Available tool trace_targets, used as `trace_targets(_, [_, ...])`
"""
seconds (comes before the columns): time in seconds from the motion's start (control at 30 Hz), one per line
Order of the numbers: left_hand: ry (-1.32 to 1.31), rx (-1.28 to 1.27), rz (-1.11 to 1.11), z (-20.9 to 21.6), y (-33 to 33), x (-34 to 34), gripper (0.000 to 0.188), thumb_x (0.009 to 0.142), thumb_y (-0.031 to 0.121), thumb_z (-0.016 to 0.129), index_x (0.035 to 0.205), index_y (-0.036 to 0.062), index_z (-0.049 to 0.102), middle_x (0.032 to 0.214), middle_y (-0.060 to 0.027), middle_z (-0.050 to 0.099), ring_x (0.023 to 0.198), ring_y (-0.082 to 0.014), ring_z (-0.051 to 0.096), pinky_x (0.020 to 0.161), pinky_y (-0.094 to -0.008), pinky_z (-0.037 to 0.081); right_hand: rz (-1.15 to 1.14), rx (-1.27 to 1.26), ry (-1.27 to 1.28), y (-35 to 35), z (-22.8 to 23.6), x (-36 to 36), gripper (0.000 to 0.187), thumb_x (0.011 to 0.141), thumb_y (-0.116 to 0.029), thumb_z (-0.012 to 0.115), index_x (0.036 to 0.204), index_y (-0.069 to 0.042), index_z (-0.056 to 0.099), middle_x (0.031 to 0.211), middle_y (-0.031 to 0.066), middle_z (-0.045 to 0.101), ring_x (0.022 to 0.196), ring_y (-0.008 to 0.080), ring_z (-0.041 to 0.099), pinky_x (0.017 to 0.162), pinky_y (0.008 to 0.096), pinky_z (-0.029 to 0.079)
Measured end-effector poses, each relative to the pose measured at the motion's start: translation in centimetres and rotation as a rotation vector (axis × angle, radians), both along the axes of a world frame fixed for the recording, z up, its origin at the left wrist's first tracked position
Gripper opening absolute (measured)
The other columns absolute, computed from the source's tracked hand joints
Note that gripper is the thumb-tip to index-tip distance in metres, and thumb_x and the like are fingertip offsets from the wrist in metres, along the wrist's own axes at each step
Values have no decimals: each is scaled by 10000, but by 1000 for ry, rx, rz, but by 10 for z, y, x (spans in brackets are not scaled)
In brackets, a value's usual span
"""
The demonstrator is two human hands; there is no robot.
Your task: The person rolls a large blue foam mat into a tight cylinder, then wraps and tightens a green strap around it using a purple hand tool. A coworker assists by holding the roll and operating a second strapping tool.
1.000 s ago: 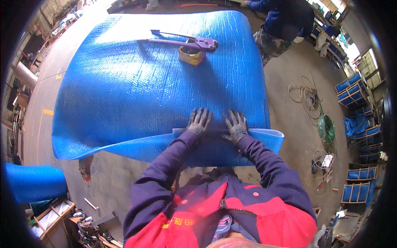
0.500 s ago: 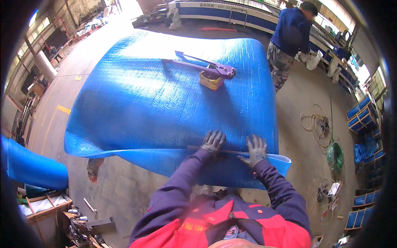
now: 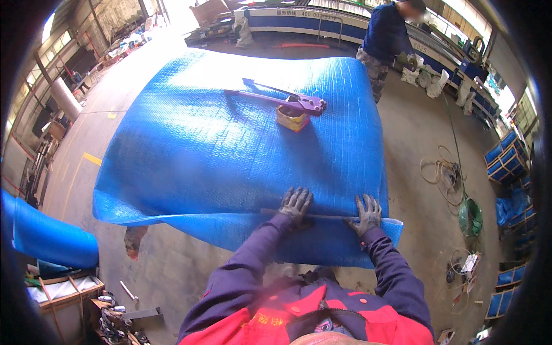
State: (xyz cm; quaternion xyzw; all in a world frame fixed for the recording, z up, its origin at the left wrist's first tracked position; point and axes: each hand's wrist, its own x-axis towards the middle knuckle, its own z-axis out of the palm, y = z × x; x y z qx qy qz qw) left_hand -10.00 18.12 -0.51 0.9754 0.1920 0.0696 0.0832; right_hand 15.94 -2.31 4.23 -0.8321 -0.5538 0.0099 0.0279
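Observation:
A wide sheet of blue bubble wrap (image 3: 230,167) covers a large flat load in front of me, its near edge folded and hanging down. My left hand (image 3: 295,204), in a grey work glove, lies flat with fingers spread on the near edge. Farther right along that same edge, my gloved right hand (image 3: 367,215) presses down near the corner, its fingers also stretched out. Neither hand holds anything. Toward the far side of the sheet, a purple long-handled crimping tool (image 3: 307,103) rests on a small yellow block-like item (image 3: 292,119). What lies under the wrap is hidden.
A co-worker in dark blue (image 3: 384,34) stands beyond the far right corner, by a long machine (image 3: 299,22). On the floor to the right lie coiled strapping (image 3: 444,172) and a green reel (image 3: 470,217). A blue wrap roll (image 3: 54,238) sits at left, above a wooden crate (image 3: 63,287).
My right hand has slid a little to the right along the edge. My left hand stays at about the same spot. The co-worker has shifted left and away, arms moved.

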Motion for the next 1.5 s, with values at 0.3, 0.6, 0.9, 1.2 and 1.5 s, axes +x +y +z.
trace_targets(0.3, [50, -47, 12, 5, -2, 0, 1129, 862, 715, 630, 1640, 52, 151, 1693, -207, 173, 1586, -396, 87, 1280, -569, 5, -16, -4, -38, 0, -7, 0, 1011, 807, -704, 707, 1593, -162, 374, 1615, 166, 331, 1513, 401, 253, 1242, 580, 174])
trace_targets(0.6, [-24, 8, -3, 2, -2, -1, 1135, 824, 709, 675, 1625, 59, 203, 1673, -201, 224, 1564, -411, 151, 1270, -607, 36, -14, -9, -55, 1, -6, 0, 1020, 817, -705, 699, 1600, -143, 366, 1614, 179, 341, 1515, 409, 253, 1249, 573, 169])
trace_targets(0.9, [-5, -11, 0, 7, -2, -1, 1143, 830, 714, 664, 1631, 57, 181, 1679, -197, 216, 1572, -399, 140, 1277, -591, 26, -13, -22, -55, 0, -7, 0, 1011, 816, -704, 699, 1597, -151, 374, 1615, 176, 339, 1514, 408, 253, 1246, 573, 175])
trace_targets(1.2, [62, -47, 19, 15, -5, 0, 1135, 841, 704, 651, 1637, 55, 168, 1693, -193, 182, 1583, -389, 100, 1279, -583, 0, -9, 21, -57, -1, -11, 1, 998, 814, -687, 709, 1590, -150, 384, 1600, 177, 358, 1502, 412, 268, 1242, 572, 190])
trace_targets(1.5, [57, -69, 16, 11, -2, 0, 1125, 852, 740, 614, 1639, 67, 175, 1697, -183, 180, 1584, -384, 95, 1279, -578, -15, -22, -33, -46, 0, -9, 1, 1001, 811, -684, 716, 1593, -162, 373, 1627, 160, 323, 1526, 387, 241, 1252, 568, 164])
